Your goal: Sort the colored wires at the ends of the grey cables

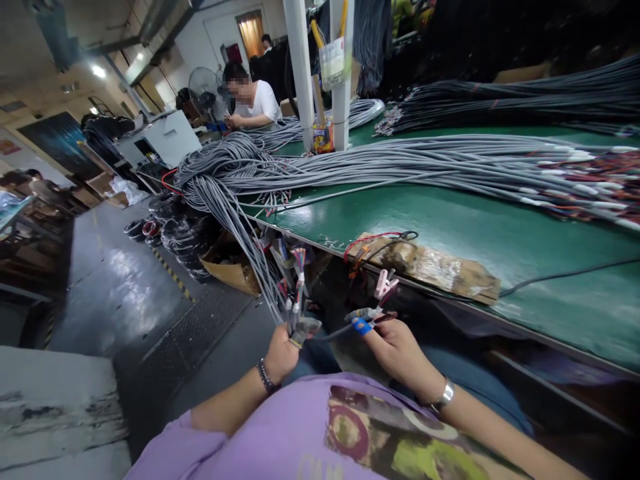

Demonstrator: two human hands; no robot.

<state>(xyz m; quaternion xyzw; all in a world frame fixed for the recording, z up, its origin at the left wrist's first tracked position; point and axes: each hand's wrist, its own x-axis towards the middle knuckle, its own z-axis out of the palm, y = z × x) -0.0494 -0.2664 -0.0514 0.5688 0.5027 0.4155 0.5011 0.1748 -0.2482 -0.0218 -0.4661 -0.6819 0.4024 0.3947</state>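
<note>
Head view, nearest first: L hand [281, 353], lower centre of frame, was closed round the grey cables [250, 250] nr their ends, prob. so the coloured wires [299, 257] stood up free of the fist. R hand [399, 350], just right of it, had thumb & fingers pinched on a dark cable [333, 335] that ran betw. the two; likely the double grip kept it steady. Exactly where its tip lay, can't tell. A pale pink clip [384, 285] was just above R hand, prob. for easy reach; what it bit on, unclear.

Beyond, right of centre, a taped board [450, 270] lay along the table [560, 267] edge, red & black leads [407, 235] at its L end, maybe as a base for them. Farther, upper L of centre, the cable heap [215, 157] sat at the table's end, presumably so lengths could hang down to L hand. Farthest, upper L, a co-worker [264, 100] sat nr a fan [203, 92], maybe for air.
</note>
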